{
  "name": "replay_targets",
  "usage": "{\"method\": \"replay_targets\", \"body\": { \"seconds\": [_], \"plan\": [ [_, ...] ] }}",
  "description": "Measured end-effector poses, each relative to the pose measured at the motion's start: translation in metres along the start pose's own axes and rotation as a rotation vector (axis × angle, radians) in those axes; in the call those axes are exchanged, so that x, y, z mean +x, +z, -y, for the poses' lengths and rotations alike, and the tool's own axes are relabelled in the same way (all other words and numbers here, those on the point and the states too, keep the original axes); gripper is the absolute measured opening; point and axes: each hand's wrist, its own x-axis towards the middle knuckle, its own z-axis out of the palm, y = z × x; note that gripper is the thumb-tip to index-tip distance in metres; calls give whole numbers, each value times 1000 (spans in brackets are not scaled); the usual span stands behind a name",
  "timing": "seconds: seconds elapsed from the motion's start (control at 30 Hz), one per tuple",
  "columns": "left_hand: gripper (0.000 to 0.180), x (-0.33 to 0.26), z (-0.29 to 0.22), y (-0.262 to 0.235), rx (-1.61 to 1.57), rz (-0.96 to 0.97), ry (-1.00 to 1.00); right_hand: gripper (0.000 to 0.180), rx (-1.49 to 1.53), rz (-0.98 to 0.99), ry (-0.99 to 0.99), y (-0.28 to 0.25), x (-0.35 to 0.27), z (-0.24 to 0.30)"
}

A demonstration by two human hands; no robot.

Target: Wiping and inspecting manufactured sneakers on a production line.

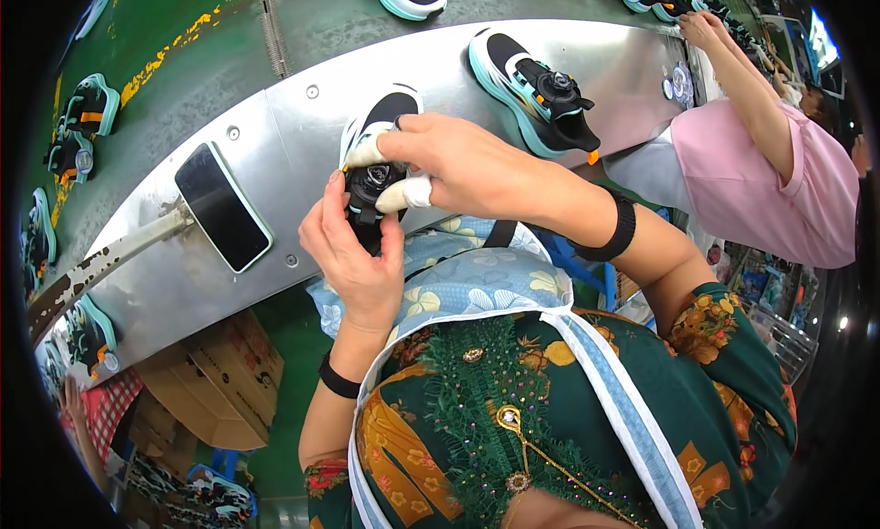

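A white, black and mint sneaker [396, 103] lies on the metal worktop right before me, its heel end toward me. A round black dial [370, 178] sits on its upper. My left hand [353, 249] is closed round the near left side of the sneaker, fingertips beside the dial. From the right, my right hand [449, 162] reaches over it, white coverings on the thumb and one finger, which grip at either side of the dial. Part of the upper is hidden under my fingers. To the right, a similar sneaker [541, 93] stands with an orange tab at its heel.
A phone [225, 206] lies on the metal worktop [302, 153] to the left, beside a worn metal bar [110, 258]. Beyond runs a green surface [211, 52] carrying several sneakers. A co-worker in pink [761, 171] works at right. Cardboard boxes [225, 378] stand below left.
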Motion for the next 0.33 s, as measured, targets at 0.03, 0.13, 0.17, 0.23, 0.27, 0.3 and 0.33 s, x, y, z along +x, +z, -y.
{"method": "replay_targets", "body": {
  "seconds": [0.03, 0.13, 0.17, 0.23, 0.27, 0.3, 0.33],
  "plan": [
    [62, 1, -1, 0, -1, 2, 0, 25, -41, -56, -70, 4, -2, -3],
    [62, 2, -5, 1, 29, 8, 11, 30, -180, -224, -179, 18, -6, -4],
    [62, 2, -5, 1, 30, 8, 7, 30, -184, -224, -144, 18, -6, -2],
    [62, 1, -6, 0, 33, 8, 6, 30, -174, -176, -89, 14, -6, -1],
    [61, 0, -6, 0, 23, 10, -4, 30, -174, -179, -90, 8, -4, -1],
    [60, 0, -5, -1, 12, 11, -15, 36, -3, -19, -29, 1, -1, -2],
    [60, -2, -5, 0, 5, 5, -16, 42, 169, 147, 29, -10, 3, -5]
  ]
}}
